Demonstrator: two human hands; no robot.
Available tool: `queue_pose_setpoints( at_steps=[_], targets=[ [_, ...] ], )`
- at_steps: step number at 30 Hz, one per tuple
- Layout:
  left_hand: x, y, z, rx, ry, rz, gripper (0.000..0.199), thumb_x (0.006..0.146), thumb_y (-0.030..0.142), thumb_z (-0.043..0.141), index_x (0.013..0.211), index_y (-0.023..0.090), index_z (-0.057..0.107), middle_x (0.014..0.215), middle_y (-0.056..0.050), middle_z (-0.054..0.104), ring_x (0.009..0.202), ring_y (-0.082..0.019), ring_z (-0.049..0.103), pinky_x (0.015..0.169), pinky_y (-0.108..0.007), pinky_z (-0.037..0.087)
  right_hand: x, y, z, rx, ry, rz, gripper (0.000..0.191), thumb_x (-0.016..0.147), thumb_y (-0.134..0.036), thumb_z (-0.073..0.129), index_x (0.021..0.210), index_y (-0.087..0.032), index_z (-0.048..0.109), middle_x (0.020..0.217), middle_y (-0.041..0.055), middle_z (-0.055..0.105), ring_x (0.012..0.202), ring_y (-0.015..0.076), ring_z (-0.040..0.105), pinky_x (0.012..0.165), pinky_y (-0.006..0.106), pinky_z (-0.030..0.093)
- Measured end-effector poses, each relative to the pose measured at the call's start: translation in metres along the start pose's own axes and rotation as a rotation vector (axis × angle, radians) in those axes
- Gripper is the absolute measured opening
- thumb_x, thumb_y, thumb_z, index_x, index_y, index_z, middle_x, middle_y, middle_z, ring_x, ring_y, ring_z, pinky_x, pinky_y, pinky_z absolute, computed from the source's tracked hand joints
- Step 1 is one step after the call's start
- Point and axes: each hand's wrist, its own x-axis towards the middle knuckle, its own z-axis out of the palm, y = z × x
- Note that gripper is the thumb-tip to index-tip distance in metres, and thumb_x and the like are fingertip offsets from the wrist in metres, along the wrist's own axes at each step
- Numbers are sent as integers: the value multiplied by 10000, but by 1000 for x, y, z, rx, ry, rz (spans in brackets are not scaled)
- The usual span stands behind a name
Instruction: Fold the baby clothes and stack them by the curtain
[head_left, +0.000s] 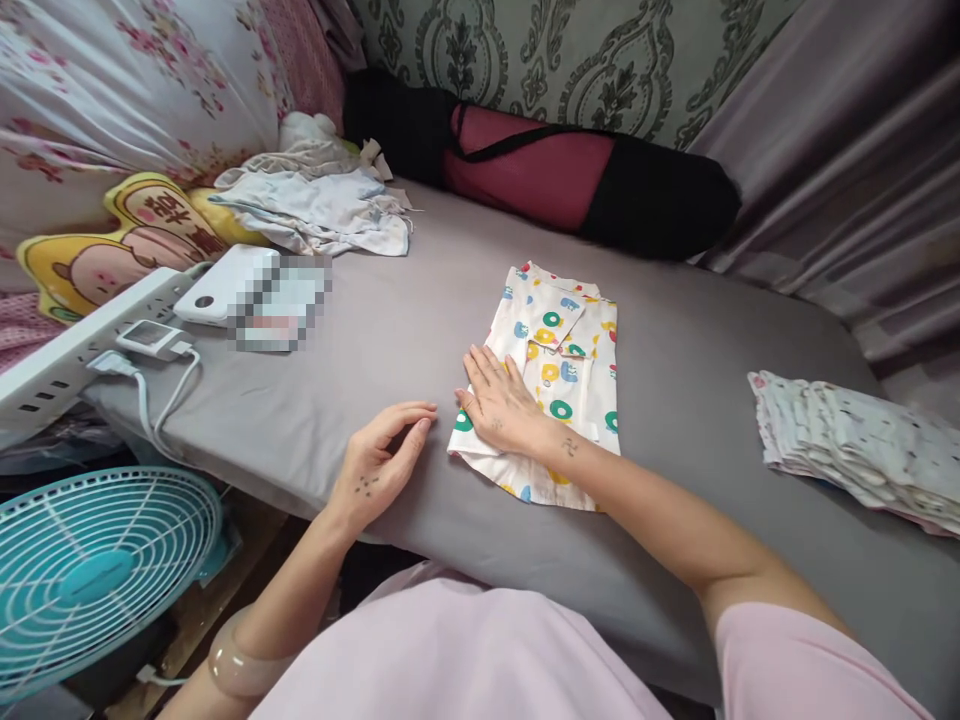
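A small white shirt (pixel 559 375) printed with green, yellow and blue shapes lies partly folded on the grey sheet (pixel 420 330), its collar pointing away from me. My right hand (pixel 501 402) rests flat on the left side of the shirt, fingers stretched out, and hides part of it. Just left of the shirt's lower edge is my left hand (pixel 382 455), on or just over the sheet. Its fingers are extended with the thumb close beneath them, and nothing shows in it.
Folded cloths (pixel 855 445) are stacked at right. Behind lies a black and maroon bag (pixel 532 165). Crumpled clothes (pixel 322 200), a yellow cushion (pixel 127 245), a white device (pixel 225 285) and a power strip (pixel 82 345) are at left. A teal fan (pixel 105 580) stands below the edge.
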Motion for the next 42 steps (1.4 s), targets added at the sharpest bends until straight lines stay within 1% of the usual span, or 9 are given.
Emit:
queue_pose_setpoints(
  at_steps=[7,11,16,19,22,25,28,34,42],
  targets=[
    [-2,-8,-1,-53,-13,-63,181,948,304,570,1027,213,705,1142,-54,703,1092,-184,646,1025,-326,483,-29,-25,10,-28,103,-66,646,1025,-410,323,1522,1,305,1624,198,189,1520,291,117,1235,496,83],
    [-3,-11,-3,-66,-2,-111,212,950,338,560,1056,217,698,1136,-53,704,1088,-194,648,1028,-348,487,-45,-39,16,7,72,-118,631,1033,-418,320,1511,-7,330,1607,197,252,1512,287,165,1235,491,141],
    [-3,-8,-5,39,-40,-100,237,952,368,547,1085,233,688,1153,-48,700,1091,-206,652,1031,-367,495,-70,-30,2,60,56,-99,652,1032,-444,332,1543,-44,270,1630,172,196,1521,257,121,1244,472,145],
    [-1,-1,-5,158,-85,-8,249,952,372,544,1122,246,674,1203,-51,686,1134,-222,643,1031,-377,505,-100,-5,-11,24,101,53,639,1030,-406,335,1562,-68,229,1633,171,173,1522,270,96,1238,516,143],
    [5,6,-4,270,-249,185,338,937,396,575,1241,256,631,1354,-69,619,1285,-260,558,1077,-416,480,-137,23,-18,-16,76,200,639,1033,-403,315,1572,-78,207,1625,178,191,1515,276,137,1230,528,184],
    [15,7,1,362,-476,388,483,912,460,612,1346,253,564,1430,-85,566,1361,-286,485,1130,-474,425,-170,42,-21,-10,1,186,673,1026,-446,342,1587,-118,166,1618,158,230,1500,264,208,1221,504,245],
    [24,3,4,458,-589,514,467,920,466,602,1327,237,581,1412,-89,584,1327,-280,524,1141,-492,408,-195,49,-23,0,26,98,697,1002,-446,437,1587,-158,190,1610,131,277,1486,251,262,1214,472,289],
    [32,4,-1,513,-600,599,292,979,338,513,1216,250,661,1305,-65,658,1194,-245,617,1021,-403,516,-217,56,-28,-25,176,-32,400,978,-264,529,1365,-171,568,1417,135,570,1318,251,526,1113,446,464],
    [34,10,-2,523,-610,723,303,974,200,479,1228,231,643,1209,-64,692,1122,-219,634,974,-343,524,-213,58,-26,-121,314,-143,307,950,-72,471,1185,-120,662,1197,142,691,1127,239,643,983,395,561]
  ],
)
